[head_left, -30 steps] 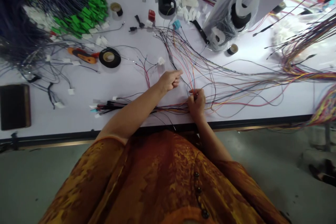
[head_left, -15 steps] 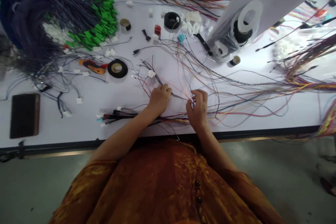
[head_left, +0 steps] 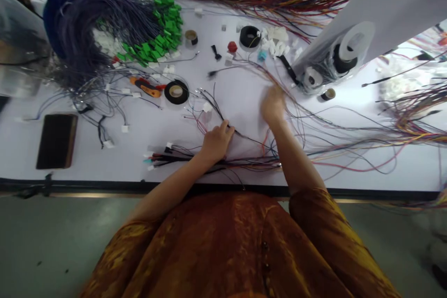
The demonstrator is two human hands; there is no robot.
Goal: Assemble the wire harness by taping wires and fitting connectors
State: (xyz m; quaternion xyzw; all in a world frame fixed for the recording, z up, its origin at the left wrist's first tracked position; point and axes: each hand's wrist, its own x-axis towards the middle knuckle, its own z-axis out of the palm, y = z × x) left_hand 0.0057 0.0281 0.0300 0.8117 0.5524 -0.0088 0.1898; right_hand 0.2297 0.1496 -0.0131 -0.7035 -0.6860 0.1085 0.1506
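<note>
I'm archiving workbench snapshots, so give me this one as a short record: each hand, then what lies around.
Left hand: holding thin black wires
Right hand: motion-blurred, beside thin loose mixed-colour wires; grip unclear
Left of hands: round black tape roll, orange-and-black handheld tool
Far left: bright green plastic connectors beside dark blue wires
Front left: flat dark rectangular object

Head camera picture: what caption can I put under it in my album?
Left hand holding thin black wires, blurred right hand near other loose wires, green connectors bunched beyond.

White table [head_left: 104,165] | front wire bundle [head_left: 240,163] | black tape roll [head_left: 169,95] | orange-handled tool [head_left: 146,87]
</note>
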